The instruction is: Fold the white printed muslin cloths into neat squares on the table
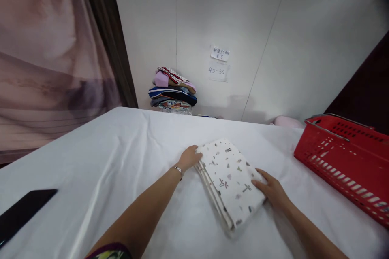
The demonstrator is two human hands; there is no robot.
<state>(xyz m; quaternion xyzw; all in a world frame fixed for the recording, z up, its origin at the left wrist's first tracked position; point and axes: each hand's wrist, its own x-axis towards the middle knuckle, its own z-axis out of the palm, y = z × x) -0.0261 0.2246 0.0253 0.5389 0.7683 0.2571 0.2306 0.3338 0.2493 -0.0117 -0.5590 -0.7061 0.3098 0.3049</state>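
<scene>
Head view: folded white printed cloth lies on white sheet, a little right of middle; red basket apart, at right. For good handling, I judge: press lightly, equal from both sides; bring uneven layers at left edge level; smooth top outward, without pulling corners. My left grip: half curled at far left corner, thumb on top. My right grip: partly spread, touching right edge. Undersides hidden; cannot tell if either pinches layers.
</scene>
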